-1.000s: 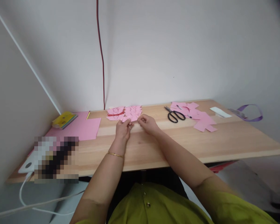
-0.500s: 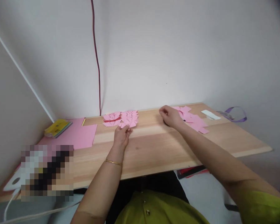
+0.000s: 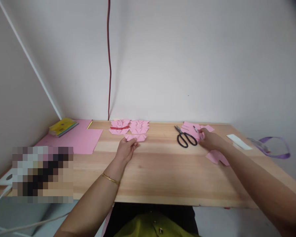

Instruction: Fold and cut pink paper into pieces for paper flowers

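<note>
Between thumb and fingers, my left hand (image 3: 126,149) pinches a pink paper cutout (image 3: 135,137) with a jagged edge, low over the desk. Just beyond it lie two toothed pink cutouts; the left one (image 3: 119,126) shows a red strip and the right one (image 3: 139,126) has folded points. My right hand (image 3: 208,139) is closed at the pink paper pieces (image 3: 189,130) on the right. A slim dark-and-white stick (image 3: 195,128) reaches its fingertips, whose grip is partly hidden. Black-handled scissors (image 3: 185,138) lie left of that hand, blades pointing away.
Pink sheets (image 3: 85,141) cover the desk's left side, with a yellow packet (image 3: 63,126) and a yellow pencil-like stick (image 3: 89,124) on them. A loose pink scrap (image 3: 217,157), a white strip (image 3: 239,142) and a purple band (image 3: 276,156) lie right. A red cord (image 3: 109,65) hangs along the wall.
My right hand has moved right, from beside the scissors to the pink pieces, uncovering the scissors. The left hand's cutout has come nearer, apart from those behind. The view has shifted.
</note>
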Action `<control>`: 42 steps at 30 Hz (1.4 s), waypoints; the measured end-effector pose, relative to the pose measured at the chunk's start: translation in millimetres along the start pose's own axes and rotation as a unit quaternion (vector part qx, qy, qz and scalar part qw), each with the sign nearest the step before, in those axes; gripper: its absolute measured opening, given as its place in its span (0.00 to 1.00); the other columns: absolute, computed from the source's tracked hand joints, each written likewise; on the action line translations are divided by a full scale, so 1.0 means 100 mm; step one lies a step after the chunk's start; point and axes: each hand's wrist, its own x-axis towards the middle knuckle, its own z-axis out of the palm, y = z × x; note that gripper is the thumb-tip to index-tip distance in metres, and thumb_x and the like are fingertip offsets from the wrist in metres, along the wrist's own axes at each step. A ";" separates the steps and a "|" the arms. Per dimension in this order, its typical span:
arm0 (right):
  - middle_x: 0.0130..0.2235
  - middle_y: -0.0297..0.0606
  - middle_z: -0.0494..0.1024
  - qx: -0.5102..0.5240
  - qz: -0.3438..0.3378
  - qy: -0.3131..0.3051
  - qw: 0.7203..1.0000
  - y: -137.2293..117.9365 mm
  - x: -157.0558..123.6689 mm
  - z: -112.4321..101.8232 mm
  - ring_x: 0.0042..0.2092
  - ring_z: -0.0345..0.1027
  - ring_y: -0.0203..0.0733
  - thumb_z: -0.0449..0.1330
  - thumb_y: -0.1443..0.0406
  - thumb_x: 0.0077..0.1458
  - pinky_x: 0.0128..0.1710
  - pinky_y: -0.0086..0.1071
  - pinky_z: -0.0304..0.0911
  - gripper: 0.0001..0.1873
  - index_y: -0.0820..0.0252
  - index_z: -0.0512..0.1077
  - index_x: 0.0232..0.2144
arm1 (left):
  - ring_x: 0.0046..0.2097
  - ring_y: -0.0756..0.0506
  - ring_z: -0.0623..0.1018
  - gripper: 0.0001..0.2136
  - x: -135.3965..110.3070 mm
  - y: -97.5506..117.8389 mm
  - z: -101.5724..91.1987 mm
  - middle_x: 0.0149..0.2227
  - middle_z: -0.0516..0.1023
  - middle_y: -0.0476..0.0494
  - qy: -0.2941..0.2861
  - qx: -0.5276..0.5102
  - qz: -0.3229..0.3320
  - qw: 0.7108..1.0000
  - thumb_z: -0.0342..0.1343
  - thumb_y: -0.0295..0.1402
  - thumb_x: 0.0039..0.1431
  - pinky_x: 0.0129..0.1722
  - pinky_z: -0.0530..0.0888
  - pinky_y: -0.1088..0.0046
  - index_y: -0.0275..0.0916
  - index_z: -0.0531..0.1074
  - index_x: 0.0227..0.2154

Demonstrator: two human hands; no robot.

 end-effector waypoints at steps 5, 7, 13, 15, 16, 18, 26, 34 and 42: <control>0.19 0.33 0.68 0.054 -0.007 0.028 0.998 0.15 -0.10 -0.17 0.24 0.65 0.44 0.52 0.65 0.50 0.28 0.33 0.55 0.23 0.57 0.64 0.50 | 0.22 0.56 0.68 0.15 0.01 -0.03 0.03 0.19 0.68 0.55 0.025 -0.002 -0.005 1.000 0.68 0.27 0.34 0.28 0.75 0.75 0.35 0.64 0.21; 0.23 0.35 0.70 0.102 0.008 0.096 0.990 0.13 -0.24 -0.23 0.26 0.66 0.43 0.52 0.66 0.50 0.31 0.34 0.58 0.19 0.57 0.67 0.46 | 0.22 0.56 0.68 0.16 0.01 -0.05 0.06 0.19 0.68 0.55 0.029 0.001 -0.008 1.000 0.68 0.27 0.33 0.28 0.75 0.74 0.35 0.64 0.21; 0.37 0.39 0.74 0.420 -0.189 0.146 0.876 -0.53 -0.65 -0.23 0.37 0.70 0.41 0.57 0.57 0.51 0.38 0.35 0.65 0.22 0.55 0.63 0.49 | 0.22 0.55 0.68 0.14 -0.03 -0.10 0.09 0.19 0.67 0.55 -0.015 0.036 0.013 0.999 0.66 0.28 0.36 0.29 0.75 0.73 0.35 0.65 0.23; 0.37 0.39 0.74 0.472 -0.260 0.159 0.827 -0.88 -0.75 -0.21 0.38 0.70 0.40 0.59 0.57 0.50 0.40 0.35 0.65 0.20 0.55 0.64 0.45 | 0.23 0.55 0.69 0.13 -0.03 -0.11 0.08 0.21 0.69 0.55 -0.031 0.041 0.013 0.999 0.66 0.28 0.38 0.31 0.76 0.72 0.35 0.66 0.26; 0.35 0.37 0.74 0.481 -0.277 0.180 0.812 -1.06 -0.79 -0.21 0.37 0.69 0.40 0.60 0.58 0.50 0.40 0.35 0.66 0.17 0.55 0.65 0.42 | 0.24 0.55 0.70 0.13 -0.03 -0.12 0.09 0.22 0.70 0.54 -0.033 0.048 0.009 0.998 0.65 0.29 0.38 0.31 0.75 0.72 0.35 0.66 0.26; 0.31 0.36 0.73 0.481 -0.290 0.212 0.800 -1.39 -0.86 -0.21 0.33 0.68 0.38 0.60 0.58 0.52 0.36 0.35 0.65 0.13 0.56 0.66 0.38 | 0.24 0.54 0.70 0.12 -0.01 -0.14 0.11 0.22 0.71 0.53 -0.025 0.068 0.002 0.997 0.64 0.29 0.39 0.30 0.74 0.73 0.35 0.66 0.26; 0.27 0.34 0.72 0.586 -0.352 0.188 0.705 -2.03 -0.91 0.08 0.30 0.68 0.37 0.45 0.58 0.64 0.39 0.38 0.66 0.16 0.57 0.65 0.48 | 0.25 0.51 0.72 0.09 0.02 -0.15 0.25 0.22 0.73 0.47 -0.102 0.130 -0.041 0.985 0.63 0.29 0.40 0.29 0.71 0.73 0.34 0.70 0.26; 0.39 0.41 0.75 0.646 -0.295 0.135 0.691 -2.16 -0.69 0.51 0.39 0.72 0.42 0.53 0.59 0.60 0.39 0.40 0.69 0.09 0.55 0.68 0.41 | 0.26 0.51 0.71 0.09 0.11 -0.08 0.16 0.24 0.74 0.45 -0.088 0.104 -0.038 0.990 0.65 0.32 0.40 0.29 0.70 0.74 0.33 0.73 0.25; 0.34 0.38 0.71 0.478 -0.412 0.231 0.740 -2.13 -0.78 0.50 0.36 0.67 0.42 0.52 0.68 0.57 0.36 0.39 0.66 0.06 0.52 0.63 0.38 | 0.22 0.52 0.69 0.07 0.10 -0.13 0.13 0.18 0.70 0.48 -0.099 0.128 0.010 0.987 0.63 0.31 0.43 0.25 0.67 0.76 0.35 0.70 0.20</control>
